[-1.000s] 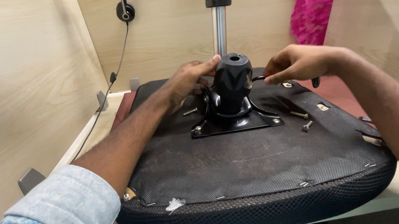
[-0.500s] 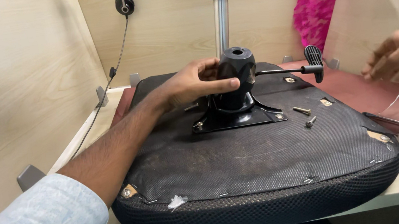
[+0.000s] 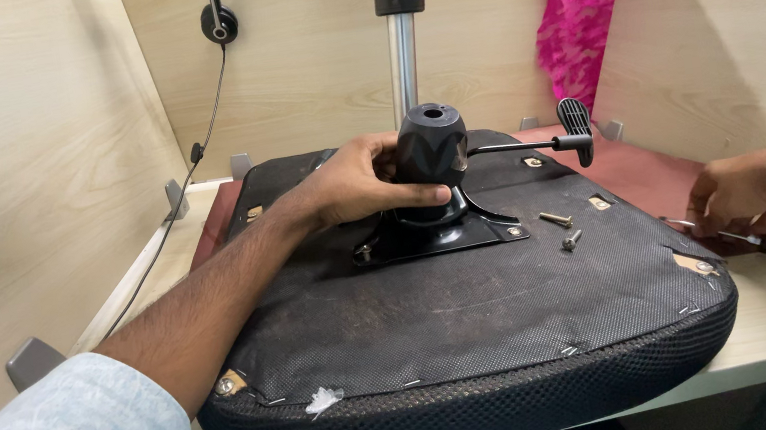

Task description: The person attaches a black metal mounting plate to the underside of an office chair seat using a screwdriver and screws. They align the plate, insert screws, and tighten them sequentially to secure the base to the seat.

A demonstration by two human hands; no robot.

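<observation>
Seat (image 3: pixel 462 335), upturned, mid-desk. Mechanism (image 3: pixel 435 187), seat centre, hub upright, lever (image 3: pixel 534 144) toward 3 o'clock. Left hand (image 3: pixel 353 184) wrapped round hub from 9 o'clock. Right hand (image 3: pixel 754 190), 3 o'clock off seat edge, closing on tool (image 3: pixel 761 241). Two screws (image 3: pixel 562 229) between, nearer mechanism.

An assembly workbench booth: pale wood partition walls (image 3: pixel 12 169), an upturned chair seat (image 3: pixel 462 335), loose screws (image 3: pixel 562 229).

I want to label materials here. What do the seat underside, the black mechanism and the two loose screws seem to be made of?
Seat underside: thin black non-woven fabric, matt, stapled at the edges; the rim looks like mesh.
Mechanism, held by the left hand: probably black-painted metal, given its slight gloss; the top may be plastic.
Screws: bare metal, dull shine.
</observation>
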